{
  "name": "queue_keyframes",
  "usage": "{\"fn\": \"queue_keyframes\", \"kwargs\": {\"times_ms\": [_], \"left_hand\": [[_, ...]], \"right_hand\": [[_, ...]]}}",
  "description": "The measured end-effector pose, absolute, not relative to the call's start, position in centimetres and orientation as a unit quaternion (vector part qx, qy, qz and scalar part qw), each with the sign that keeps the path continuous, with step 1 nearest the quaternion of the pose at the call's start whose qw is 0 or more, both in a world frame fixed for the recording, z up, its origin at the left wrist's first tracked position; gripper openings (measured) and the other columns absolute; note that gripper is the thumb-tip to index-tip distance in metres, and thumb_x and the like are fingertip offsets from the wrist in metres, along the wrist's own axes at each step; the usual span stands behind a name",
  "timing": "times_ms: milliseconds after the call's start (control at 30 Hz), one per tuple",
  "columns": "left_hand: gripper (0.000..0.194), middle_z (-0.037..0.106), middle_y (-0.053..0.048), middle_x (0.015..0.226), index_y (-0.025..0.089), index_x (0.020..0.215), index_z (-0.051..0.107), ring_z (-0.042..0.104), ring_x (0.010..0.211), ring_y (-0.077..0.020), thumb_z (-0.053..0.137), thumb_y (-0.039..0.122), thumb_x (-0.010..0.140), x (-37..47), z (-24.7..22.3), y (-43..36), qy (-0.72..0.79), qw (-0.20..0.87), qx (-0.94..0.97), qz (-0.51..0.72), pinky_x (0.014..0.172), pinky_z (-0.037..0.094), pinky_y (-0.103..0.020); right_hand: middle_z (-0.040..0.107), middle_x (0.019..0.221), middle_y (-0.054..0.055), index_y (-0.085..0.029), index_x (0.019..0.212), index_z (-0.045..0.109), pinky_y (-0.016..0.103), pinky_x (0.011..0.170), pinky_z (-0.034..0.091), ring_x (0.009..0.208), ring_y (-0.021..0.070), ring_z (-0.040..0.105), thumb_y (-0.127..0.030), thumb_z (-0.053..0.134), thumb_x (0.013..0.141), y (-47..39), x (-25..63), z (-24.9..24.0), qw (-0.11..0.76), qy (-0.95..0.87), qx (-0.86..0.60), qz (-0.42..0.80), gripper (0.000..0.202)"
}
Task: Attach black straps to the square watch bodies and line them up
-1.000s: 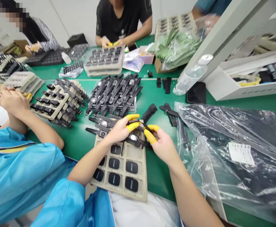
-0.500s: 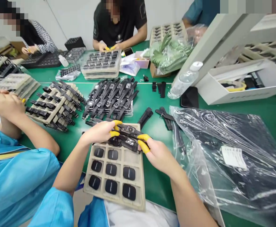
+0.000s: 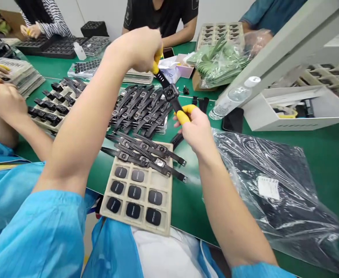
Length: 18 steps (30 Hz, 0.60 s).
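Observation:
A black smartwatch point(image 3: 171, 92) is stretched out between my hands, above the table beyond the tray. My left hand point(image 3: 142, 48) is raised and pinches the upper end of its strap, with yellow finger covers on the fingers. Lower down, my right hand point(image 3: 196, 125), also with yellow finger covers, grips the other end of the strap. Under my arms stands a beige compartment tray point(image 3: 159, 178) at the table edge. Several dark square watch faces point(image 3: 134, 192) sit in its front cells, and several strapped watches point(image 3: 144, 146) lie across its far rows.
A stack of strapped watches point(image 3: 140, 110) lies behind the tray. To the right are a plastic-wrapped dark sheet point(image 3: 262, 170), a water bottle point(image 3: 233, 96), a phone point(image 3: 233, 120) and a white box point(image 3: 299, 123). A co-worker's arm point(image 3: 27, 119) rests at left; others sit across the table.
Both hands have moved up and away from the tray, the left hand farthest. One smartwatch is now extended between them, while the other strapped watches lie across the tray's far rows.

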State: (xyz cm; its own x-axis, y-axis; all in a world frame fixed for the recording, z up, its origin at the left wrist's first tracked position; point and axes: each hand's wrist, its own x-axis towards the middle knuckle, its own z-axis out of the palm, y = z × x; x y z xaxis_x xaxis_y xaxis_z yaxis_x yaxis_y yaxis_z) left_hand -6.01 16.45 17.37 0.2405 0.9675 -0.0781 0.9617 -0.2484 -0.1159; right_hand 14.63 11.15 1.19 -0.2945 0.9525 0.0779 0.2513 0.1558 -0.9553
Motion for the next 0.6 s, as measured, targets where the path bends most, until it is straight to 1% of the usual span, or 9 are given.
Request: {"fn": "queue_keyframes", "kwargs": {"times_ms": [33, 100, 133, 200, 233, 300, 367, 500, 600], "left_hand": [[0.093, 0.064, -0.005, 0.104, -0.023, 0.101, 0.064, 0.052, 0.129, -0.0430, -0.011, 0.029, 0.084, -6.0, 17.1, 15.4, -0.629, 0.048, -0.771, 0.087, 0.089, 0.044, -0.051], [0.065, 0.072, -0.005, 0.099, -0.009, 0.099, 0.073, 0.064, 0.124, -0.0393, 0.021, 0.031, 0.099, -6.1, 15.2, 11.9, -0.631, 0.008, -0.770, 0.096, 0.096, 0.049, -0.048], [0.062, 0.070, -0.002, 0.097, -0.009, 0.103, 0.073, 0.066, 0.122, -0.0336, 0.021, 0.025, 0.098, -6.2, 13.8, 9.7, -0.609, -0.051, -0.785, 0.100, 0.099, 0.046, -0.043], [0.029, 0.076, 0.001, 0.096, 0.012, 0.109, 0.076, 0.076, 0.104, -0.0235, 0.052, 0.017, 0.093, -6.6, 10.4, 5.2, -0.580, -0.171, -0.790, 0.103, 0.097, 0.054, -0.034], [0.026, 0.077, 0.002, 0.097, 0.018, 0.111, 0.075, 0.077, 0.096, -0.0204, 0.057, 0.015, 0.092, -6.7, 8.7, 3.2, -0.564, -0.223, -0.789, 0.102, 0.090, 0.056, -0.029], [0.023, 0.078, 0.002, 0.096, 0.023, 0.105, 0.072, 0.076, 0.090, -0.0189, 0.057, 0.012, 0.091, -6.8, 5.5, 0.1, -0.525, -0.308, -0.787, 0.103, 0.078, 0.054, -0.024], [0.025, 0.078, 0.000, 0.097, 0.025, 0.104, 0.072, 0.074, 0.089, -0.0189, 0.055, 0.011, 0.093, -6.7, 3.3, -1.7, -0.517, -0.329, -0.785, 0.091, 0.075, 0.052, -0.024], [0.027, 0.072, -0.003, 0.099, 0.024, 0.103, 0.072, 0.071, 0.082, -0.0189, 0.052, 0.009, 0.095, -6.4, 1.0, -2.4, -0.542, -0.242, -0.801, 0.070, 0.071, 0.050, -0.026], [0.025, 0.067, -0.005, 0.104, 0.024, 0.106, 0.071, 0.069, 0.081, -0.0190, 0.051, 0.012, 0.098, -6.6, 0.4, -2.7, -0.555, -0.176, -0.811, 0.062, 0.070, 0.052, -0.028]], "right_hand": [[0.069, 0.089, 0.006, -0.016, 0.102, 0.061, 0.029, 0.065, 0.046, 0.073, 0.0159, 0.060, -0.021, 0.054, 0.099, 10.7, 15.4, 0.8, 0.360, -0.663, -0.467, 0.461, 0.009], [0.064, 0.075, 0.002, -0.019, 0.096, 0.063, 0.030, 0.062, 0.046, 0.066, 0.0167, 0.057, -0.028, 0.055, 0.099, 7.7, 17.7, -0.6, 0.302, -0.677, -0.477, 0.473, 0.013], [0.064, 0.072, 0.001, -0.020, 0.094, 0.064, 0.030, 0.061, 0.046, 0.064, 0.0169, 0.056, -0.033, 0.055, 0.100, 5.6, 19.1, -1.4, 0.271, -0.680, -0.472, 0.491, 0.018], [0.066, 0.074, 0.002, -0.022, 0.104, 0.067, 0.032, 0.063, 0.050, 0.066, 0.0190, 0.060, -0.040, 0.057, 0.099, 0.9, 21.8, -3.3, 0.234, -0.676, -0.458, 0.528, 0.021], [0.068, 0.078, 0.003, -0.022, 0.107, 0.068, 0.033, 0.067, 0.052, 0.072, 0.0209, 0.064, -0.040, 0.058, 0.099, -1.3, 23.0, -4.2, 0.216, -0.678, -0.446, 0.542, 0.022], [0.074, 0.094, 0.007, -0.024, 0.110, 0.067, 0.036, 0.076, 0.056, 0.085, 0.0234, 0.070, -0.039, 0.055, 0.101, -4.5, 24.8, -5.6, 0.185, -0.675, -0.442, 0.561, 0.021], [0.076, 0.104, 0.008, -0.025, 0.114, 0.066, 0.037, 0.076, 0.057, 0.089, 0.0245, 0.072, -0.038, 0.051, 0.103, -6.1, 25.8, -6.5, 0.155, -0.686, -0.450, 0.551, 0.022], [0.078, 0.102, 0.009, -0.024, 0.116, 0.065, 0.039, 0.071, 0.057, 0.082, 0.0260, 0.073, -0.035, 0.048, 0.103, -5.8, 26.0, -7.3, 0.124, -0.735, -0.464, 0.479, 0.024], [0.078, 0.106, 0.011, -0.024, 0.115, 0.068, 0.042, 0.075, 0.058, 0.087, 0.0284, 0.074, -0.031, 0.048, 0.102, -5.0, 26.0, -7.1, 0.130, -0.783, -0.439, 0.422, 0.025]]}}
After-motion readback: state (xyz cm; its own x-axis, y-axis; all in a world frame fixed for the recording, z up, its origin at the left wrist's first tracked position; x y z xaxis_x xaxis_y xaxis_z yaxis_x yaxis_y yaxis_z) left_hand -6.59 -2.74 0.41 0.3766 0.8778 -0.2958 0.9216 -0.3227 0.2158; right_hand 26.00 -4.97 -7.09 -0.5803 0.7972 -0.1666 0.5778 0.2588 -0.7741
